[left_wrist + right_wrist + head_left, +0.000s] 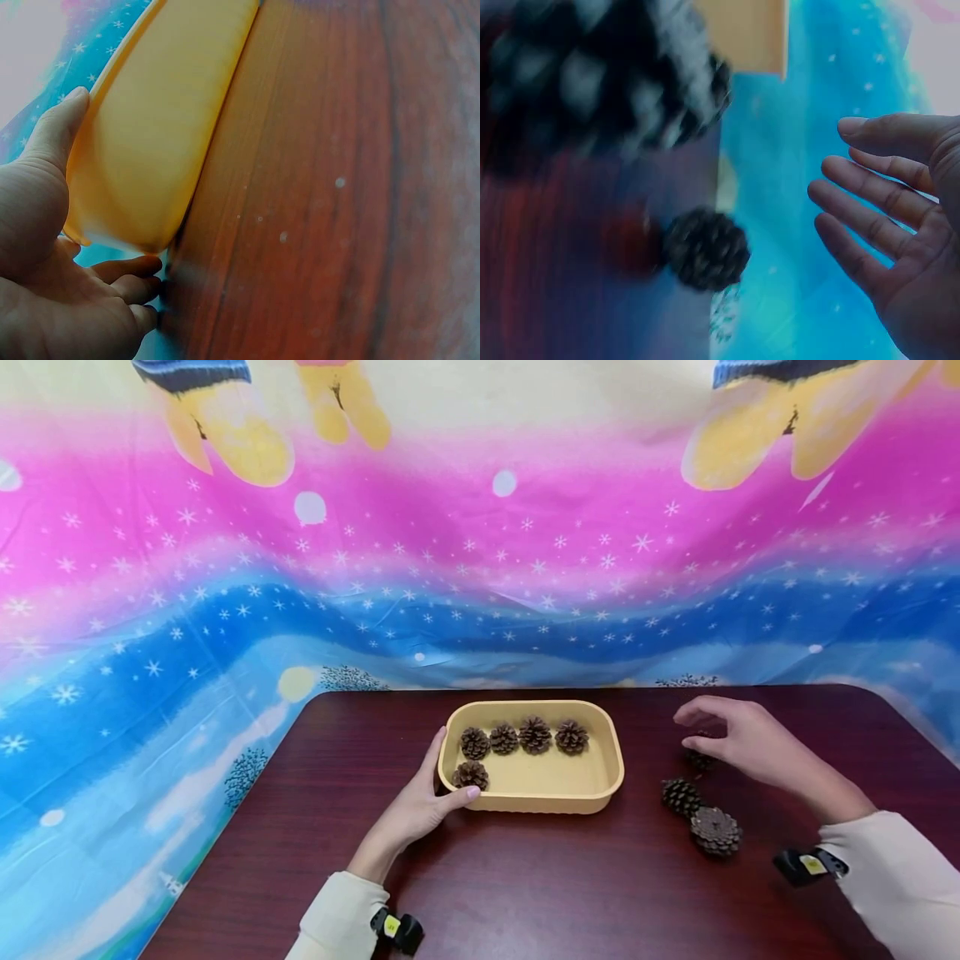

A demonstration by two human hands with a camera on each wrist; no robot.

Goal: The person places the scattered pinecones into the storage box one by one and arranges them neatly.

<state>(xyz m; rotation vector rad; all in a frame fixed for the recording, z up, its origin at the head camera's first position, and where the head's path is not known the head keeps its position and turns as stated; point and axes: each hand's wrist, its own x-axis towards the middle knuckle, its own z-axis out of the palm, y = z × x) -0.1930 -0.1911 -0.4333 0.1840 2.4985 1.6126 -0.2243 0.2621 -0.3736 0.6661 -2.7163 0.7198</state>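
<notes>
A yellow tray [611, 768] stands mid-table with several pine cones [535, 735] inside. My left hand [431, 797] holds its near left corner, thumb on the rim and fingers along the outer wall; the left wrist view shows that hand [45, 225] against the tray wall [157, 142]. My right hand [693, 727] hovers, fingers relaxed and holding nothing, just above a small pine cone [700, 762] right of the tray. The right wrist view shows the loose fingers [870, 225] beside that cone [705, 247].
Two more pine cones lie on the dark wooden table [525, 893] right of the tray: a small one [681, 796] and a larger one [716, 831], blurred and close in the right wrist view [607, 82]. A colourful cloth [480, 568] hangs behind.
</notes>
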